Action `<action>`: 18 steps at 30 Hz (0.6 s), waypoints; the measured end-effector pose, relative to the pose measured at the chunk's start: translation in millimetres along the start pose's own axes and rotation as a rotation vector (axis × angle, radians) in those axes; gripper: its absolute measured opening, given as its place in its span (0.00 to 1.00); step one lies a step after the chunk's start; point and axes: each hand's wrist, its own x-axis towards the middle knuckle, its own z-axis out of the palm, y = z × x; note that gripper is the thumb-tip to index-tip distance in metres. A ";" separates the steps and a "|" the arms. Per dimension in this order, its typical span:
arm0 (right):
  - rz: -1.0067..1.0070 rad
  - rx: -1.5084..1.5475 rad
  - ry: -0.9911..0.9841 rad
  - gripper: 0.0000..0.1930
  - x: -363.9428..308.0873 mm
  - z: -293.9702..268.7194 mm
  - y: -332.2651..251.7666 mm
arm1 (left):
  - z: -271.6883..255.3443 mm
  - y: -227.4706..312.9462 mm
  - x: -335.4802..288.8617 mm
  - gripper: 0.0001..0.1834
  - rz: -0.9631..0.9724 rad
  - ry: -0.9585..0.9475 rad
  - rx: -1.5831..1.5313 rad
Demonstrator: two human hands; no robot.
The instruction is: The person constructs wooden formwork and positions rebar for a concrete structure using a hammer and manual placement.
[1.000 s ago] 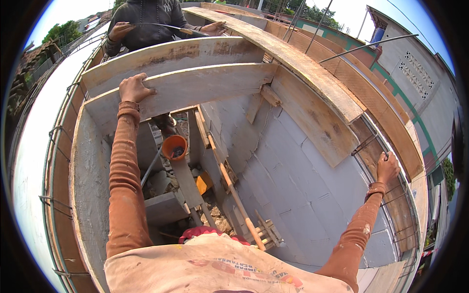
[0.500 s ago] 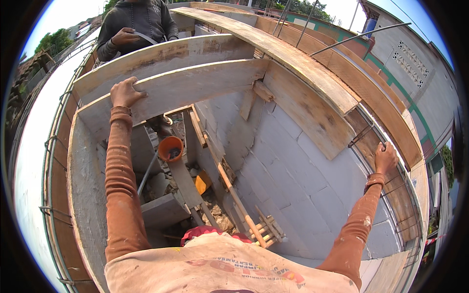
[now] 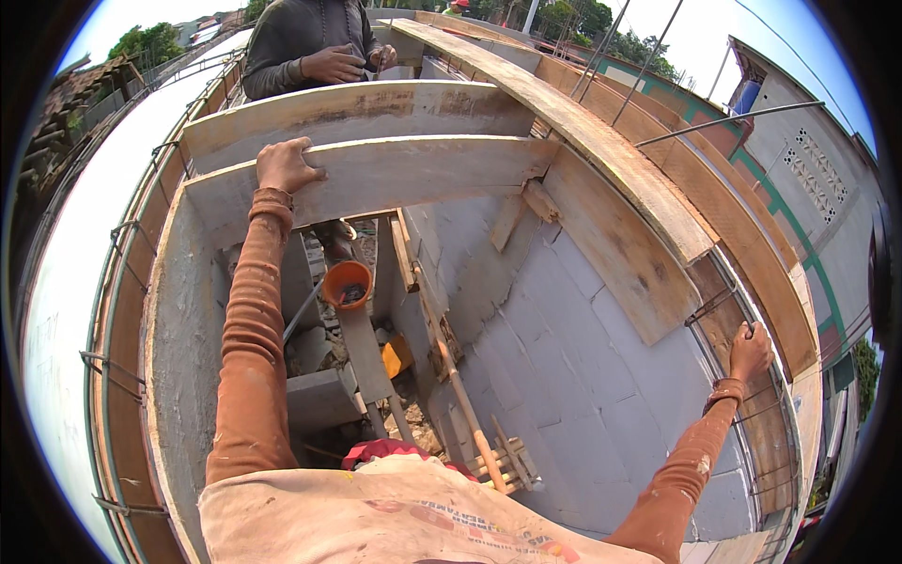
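Bucket (image 3: 347,284) below plank (image 3: 376,174), left of block wall (image 3: 573,367); another person (image 3: 315,42) behind plank.

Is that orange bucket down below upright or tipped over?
Upright. The orange bucket shows its round open mouth facing up toward the camera, with dark contents inside. How full it is, I cannot tell.

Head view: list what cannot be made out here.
- Left hand: fingers curl over the plank, tips hidden behind its edge.
- Right hand: on rebar; too small to tell its hold.
- Orange bucket: contents too small.
- Another person's hands: what they hold is unclear.
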 end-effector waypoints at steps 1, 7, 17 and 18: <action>0.014 0.007 -0.042 0.10 1.3 0.6 1.0 | -0.6 0.6 0.1 0.36 0.002 -0.004 -0.002; 0.218 0.715 0.073 0.23 6.9 -23.0 -29.3 | -1.2 4.4 2.2 0.36 -0.023 -0.023 0.005; 0.842 2.330 -0.629 0.28 25.0 -52.7 -216.3 | -5.2 1.1 0.7 0.35 -0.023 -0.073 -0.024; 0.901 2.254 -0.565 0.23 27.2 -50.6 -221.1 | -5.5 -0.2 0.8 0.35 -0.011 -0.066 -0.024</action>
